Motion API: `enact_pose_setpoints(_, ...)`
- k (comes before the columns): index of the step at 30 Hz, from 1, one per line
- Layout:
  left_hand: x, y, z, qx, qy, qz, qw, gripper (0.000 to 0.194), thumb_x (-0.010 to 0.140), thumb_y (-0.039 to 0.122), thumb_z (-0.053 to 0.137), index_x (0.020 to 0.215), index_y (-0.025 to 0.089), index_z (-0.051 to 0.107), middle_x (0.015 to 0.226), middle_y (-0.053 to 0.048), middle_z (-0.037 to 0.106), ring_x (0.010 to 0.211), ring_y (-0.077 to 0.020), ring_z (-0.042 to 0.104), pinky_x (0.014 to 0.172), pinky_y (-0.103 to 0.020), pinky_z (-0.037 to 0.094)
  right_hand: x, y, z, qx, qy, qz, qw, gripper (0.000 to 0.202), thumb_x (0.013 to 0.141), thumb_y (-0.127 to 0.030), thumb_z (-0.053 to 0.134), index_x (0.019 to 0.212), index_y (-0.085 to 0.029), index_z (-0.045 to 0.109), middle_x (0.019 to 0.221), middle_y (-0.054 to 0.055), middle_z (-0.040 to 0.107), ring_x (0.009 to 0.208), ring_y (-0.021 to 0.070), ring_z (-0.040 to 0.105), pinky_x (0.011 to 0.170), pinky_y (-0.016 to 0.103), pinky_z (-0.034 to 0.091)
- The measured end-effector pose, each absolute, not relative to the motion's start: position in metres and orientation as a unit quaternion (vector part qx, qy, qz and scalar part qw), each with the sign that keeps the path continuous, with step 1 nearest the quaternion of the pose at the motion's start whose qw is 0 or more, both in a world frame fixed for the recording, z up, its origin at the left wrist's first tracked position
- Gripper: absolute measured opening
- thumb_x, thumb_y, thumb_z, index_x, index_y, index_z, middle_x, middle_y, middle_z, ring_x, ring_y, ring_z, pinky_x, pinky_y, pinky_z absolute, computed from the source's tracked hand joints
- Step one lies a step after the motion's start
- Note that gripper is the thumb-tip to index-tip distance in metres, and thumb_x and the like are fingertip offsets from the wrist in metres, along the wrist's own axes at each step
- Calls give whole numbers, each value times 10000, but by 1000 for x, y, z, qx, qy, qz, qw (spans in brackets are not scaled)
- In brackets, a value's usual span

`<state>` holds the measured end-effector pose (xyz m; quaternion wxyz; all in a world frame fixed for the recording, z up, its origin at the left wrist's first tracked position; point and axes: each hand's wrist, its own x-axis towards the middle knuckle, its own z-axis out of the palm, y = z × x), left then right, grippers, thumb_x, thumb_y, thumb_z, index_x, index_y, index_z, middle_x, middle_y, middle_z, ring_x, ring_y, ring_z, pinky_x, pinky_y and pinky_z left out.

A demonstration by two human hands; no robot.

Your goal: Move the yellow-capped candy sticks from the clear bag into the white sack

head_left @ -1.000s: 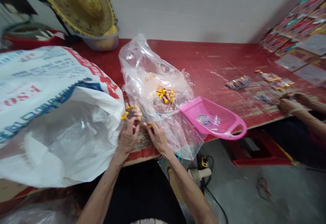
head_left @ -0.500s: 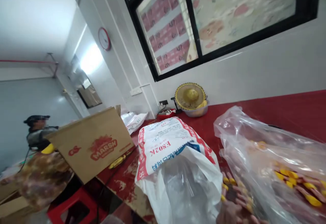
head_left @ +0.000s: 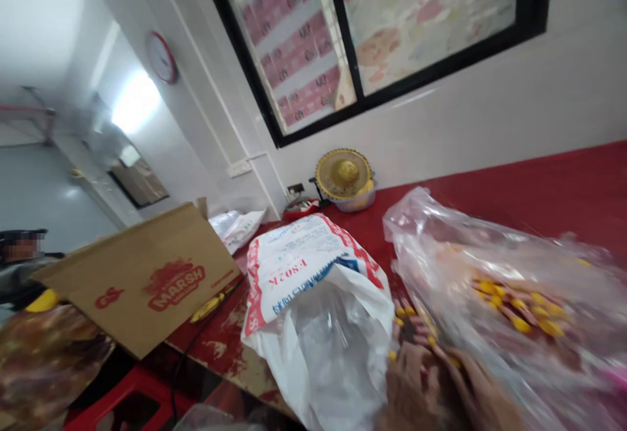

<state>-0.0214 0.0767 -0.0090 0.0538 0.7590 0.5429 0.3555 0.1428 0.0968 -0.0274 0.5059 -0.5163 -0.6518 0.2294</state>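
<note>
My left hand [head_left: 411,385] and my right hand [head_left: 482,388] are close together at the bottom right, over a pile of small pink pieces with yellow ends [head_left: 418,330]. Both hands touch the pile, but blur hides how the fingers are bent and whether they hold any pieces. Left of them lies a white plastic sack [head_left: 313,300] with red and blue print, its mouth gaping toward me and a clear liner [head_left: 337,352] inside. Right of them, a large clear plastic bag [head_left: 441,248] contains more of the pink and yellow pieces.
A cardboard box [head_left: 147,281] marked MARSH stands at the left, above a red stool [head_left: 132,392]. At the back of the red table [head_left: 553,183] is a plastic tub [head_left: 355,202] with a round yellow-edged lid. A person [head_left: 22,268] is at the far left.
The view has turned right and slightly down, so everything has shifted left. Both my hands now show at the pile, where only a blurred part of a hand showed before.
</note>
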Motion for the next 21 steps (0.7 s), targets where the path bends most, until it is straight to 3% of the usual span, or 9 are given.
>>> enact_pose_setpoints(2, -26, 67, 6, 773, 508, 370, 81, 242, 937, 194, 569, 1162, 247, 641, 999, -115, 751, 893, -247, 761, 788, -382, 667, 137, 92, 1, -557, -602, 241, 519, 609, 982, -745, 390, 1023, -268, 767, 994, 122, 793, 875, 312, 756, 757, 459, 636)
enact_pose_setpoints(5, -30, 61, 20, 765, 498, 397, 101, 194, 1025, 209, 490, 1173, 224, 614, 1056, -113, 735, 898, -210, 738, 825, -361, 642, 129, 91, 23, -574, -582, 233, 527, 725, 1003, -821, 300, 994, -236, 729, 996, 141, 764, 913, 300, 718, 844, 462, 601)
enact_pose_setpoints(8, -30, 57, 18, 763, 474, 430, 91, 202, 1061, 243, 481, 1220, 213, 602, 1136, -125, 718, 1099, -226, 715, 974, -395, 609, 129, 91, 22, -576, -584, 222, 527, 667, 1053, -760, 320, 1029, -224, 716, 1015, 128, 743, 936, 270, 697, 870, 420, 578)
enact_pose_setpoints(14, -29, 53, 32, 788, 439, 414, 123, 180, 1065, 281, 523, 1199, 219, 626, 1050, -62, 708, 806, -151, 674, 817, -298, 589, 131, 87, 13, -570, -597, 224, 518, 456, 1109, -575, 421, 1073, -221, 706, 1058, 100, 722, 962, 241, 692, 888, 370, 561)
enact_pose_setpoints(17, -29, 79, 51, 740, 484, 453, 113, 248, 1051, 335, 574, 1271, 228, 617, 1107, -73, 692, 874, -168, 669, 845, -305, 586, 131, 88, 11, -568, -606, 222, 511, 324, 1111, -462, 467, 1099, -235, 697, 1077, 90, 714, 987, 240, 684, 895, 366, 557)
enact_pose_setpoints(21, -31, 120, 63, 710, 533, 456, 54, 486, 1013, 369, 620, 1453, 182, 537, 1336, -178, 606, 1172, -261, 631, 1071, -429, 538, 131, 89, 10, -568, -616, 223, 498, 209, 1083, -327, 497, 1134, -239, 679, 1104, 87, 701, 999, 239, 676, 913, 376, 564)
